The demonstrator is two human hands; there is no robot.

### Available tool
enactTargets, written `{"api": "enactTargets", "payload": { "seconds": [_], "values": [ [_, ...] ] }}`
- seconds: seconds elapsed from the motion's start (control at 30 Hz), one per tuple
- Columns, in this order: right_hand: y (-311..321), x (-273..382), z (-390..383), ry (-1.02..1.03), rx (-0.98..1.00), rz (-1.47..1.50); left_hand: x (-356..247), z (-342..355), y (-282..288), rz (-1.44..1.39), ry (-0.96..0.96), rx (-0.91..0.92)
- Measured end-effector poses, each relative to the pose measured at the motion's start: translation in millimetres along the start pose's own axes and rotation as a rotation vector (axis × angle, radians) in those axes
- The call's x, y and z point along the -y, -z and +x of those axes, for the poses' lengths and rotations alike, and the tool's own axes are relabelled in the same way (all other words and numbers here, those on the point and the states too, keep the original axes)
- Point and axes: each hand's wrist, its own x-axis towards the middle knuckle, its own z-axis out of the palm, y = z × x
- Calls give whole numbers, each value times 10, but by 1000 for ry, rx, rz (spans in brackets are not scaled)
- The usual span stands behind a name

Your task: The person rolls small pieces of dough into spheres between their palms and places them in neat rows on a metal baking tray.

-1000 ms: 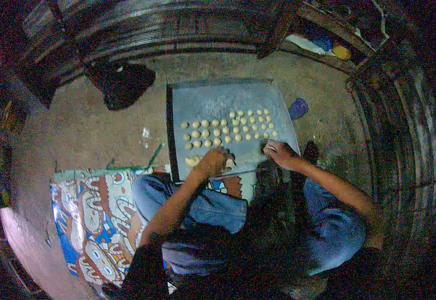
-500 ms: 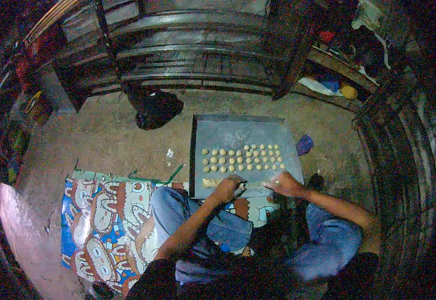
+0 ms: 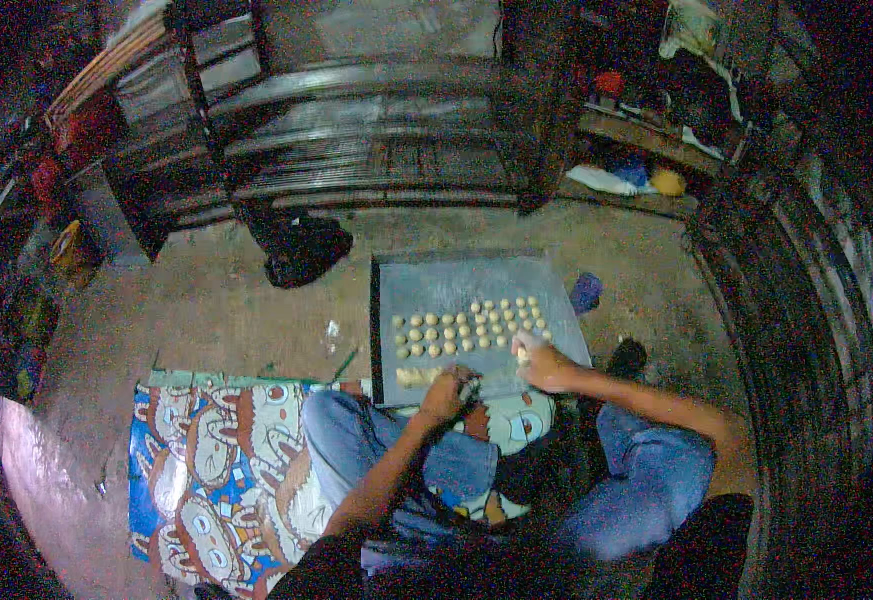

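A large metal tray [image 3: 421,285] rests on the ground before my crossed legs. Rows of small pale dough balls [image 3: 449,334] fill its middle, and a short strip of cut dough [image 3: 414,377] lies near its front left corner. My left hand [image 3: 446,394] hovers at the tray's front edge, right of that strip, its fingers curled; a dark patch shows between thumb and fingers, too small to name. My right hand [image 3: 544,366] reaches over the right end of the nearest row, whitened with flour and slightly blurred, its fingers drawn together and hiding what they hold.
A patterned cartoon mat [image 3: 216,470] spreads to the left under my legs. Beyond the tray sits a black bag [image 3: 306,248]; a purple object [image 3: 585,292] stands at its right. A slatted wooden structure [image 3: 356,130] runs along the back, with a shelf [image 3: 646,135] at the right.
My right hand has moved away from the tray's front edge, up toward the right end of the dough ball rows. The left hand stays near the front edge. The whole view has shifted slightly.
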Motion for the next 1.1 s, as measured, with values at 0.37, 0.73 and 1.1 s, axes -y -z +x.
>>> {"api": "enactTargets", "payload": {
  "seconds": [0.37, 0.73, 1.1],
  "values": [
    [91, 50, -190, -369, 195, 217, -82, 65, 112, 235, -7, -88],
    [-13, -141, -129, -348, 243, 444, 119, 202, -150, 416, 149, 23],
    [-76, -167, -51, -360, 314, 413, 55, 266, 165, 115, 364, -128]
  ]
}}
